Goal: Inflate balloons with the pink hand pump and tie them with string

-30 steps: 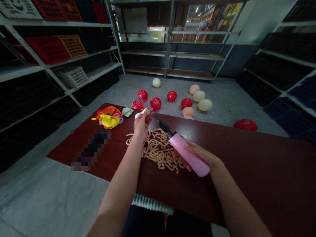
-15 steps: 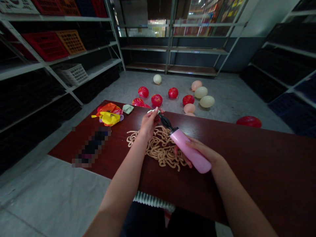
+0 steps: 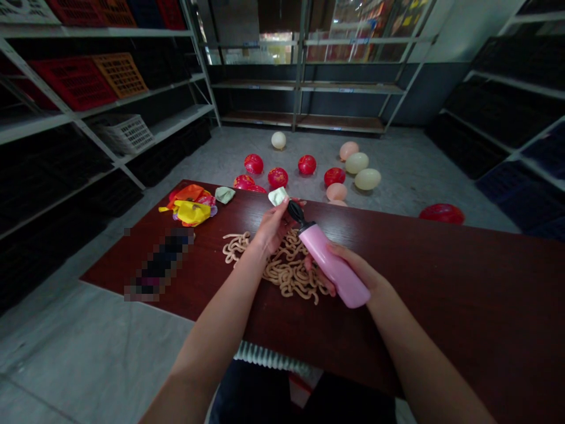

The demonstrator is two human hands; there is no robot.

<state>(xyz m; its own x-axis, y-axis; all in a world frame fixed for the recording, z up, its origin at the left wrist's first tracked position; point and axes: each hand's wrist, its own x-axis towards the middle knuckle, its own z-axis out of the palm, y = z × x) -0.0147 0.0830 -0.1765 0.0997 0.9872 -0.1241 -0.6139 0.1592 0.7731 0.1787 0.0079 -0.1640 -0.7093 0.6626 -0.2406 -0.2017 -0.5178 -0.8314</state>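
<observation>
My right hand (image 3: 339,268) is wrapped round the pink barrel of a balloon pump (image 3: 333,265), which tilts up and away to the left. At the pump's black nozzle end, my left hand (image 3: 276,227) pinches a pale, whitish-green balloon (image 3: 278,196). The balloon's neck is hidden by my fingers, so how far it sits on the nozzle cannot be seen. Under both hands lies a tangled heap of tan long balloons (image 3: 291,274) on the dark wooden table (image 3: 441,282).
Flat balloons in yellow, orange and red (image 3: 192,206) lie at the table's far left, beside a pale green one (image 3: 225,195). A blurred dark object (image 3: 161,262) rests nearer. Beyond the table, several inflated balloons (image 3: 307,165) are on the floor. Shelves with crates (image 3: 119,73) stand left.
The pale balloon at the nozzle has grown from a thin strip to a fuller, wider shape. My right hand and the pump have shifted slightly left, closer to my left hand.
</observation>
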